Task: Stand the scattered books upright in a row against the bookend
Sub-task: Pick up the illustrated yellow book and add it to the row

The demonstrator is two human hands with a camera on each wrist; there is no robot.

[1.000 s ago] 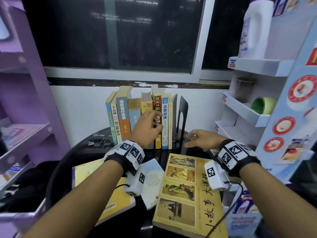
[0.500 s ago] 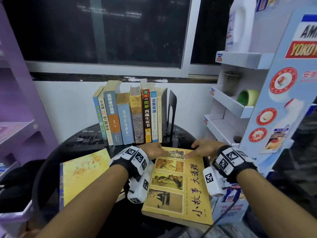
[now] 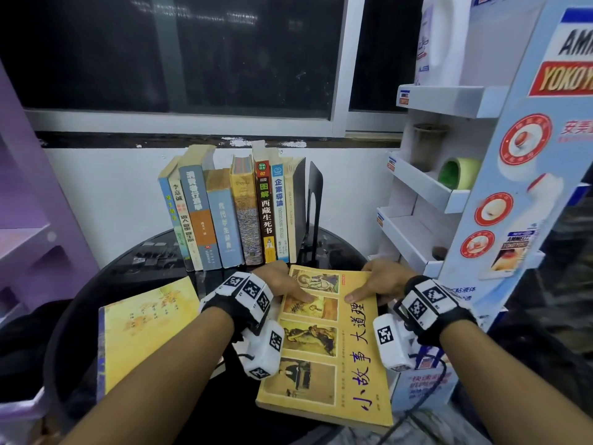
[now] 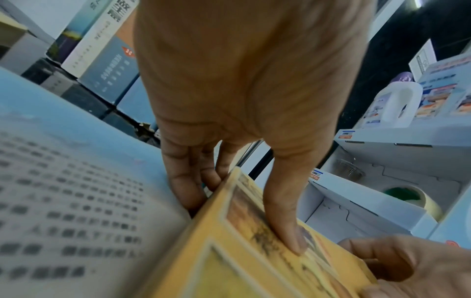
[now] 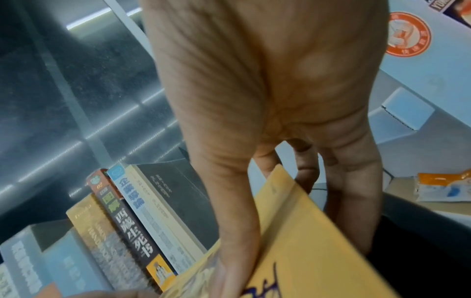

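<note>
Several books (image 3: 231, 213) stand upright in a row against the black bookend (image 3: 313, 200) at the back of the table. In front of them lies a large yellow book (image 3: 330, 345) with picture panels on its cover. My left hand (image 3: 288, 289) grips its far left corner, thumb (image 4: 288, 225) on the cover and fingers (image 4: 183, 185) under the edge. On the far right corner, my right hand (image 3: 369, 284) grips the yellow book (image 5: 305, 242) the same way. A second yellow book (image 3: 144, 329) lies flat at the left. A pale blue book (image 4: 63, 181) lies under my left wrist.
The round black table (image 3: 134, 268) stands against a white wall under a dark window. A white display shelf (image 3: 426, 194) with a tape roll (image 3: 459, 173) and a white bottle (image 3: 439, 40) crowds the right side. A purple shelf (image 3: 32, 239) stands at the left.
My left hand has come down from the upright row to the large yellow book. My right hand slid to its far right corner, and both thumbs now lie on the cover.
</note>
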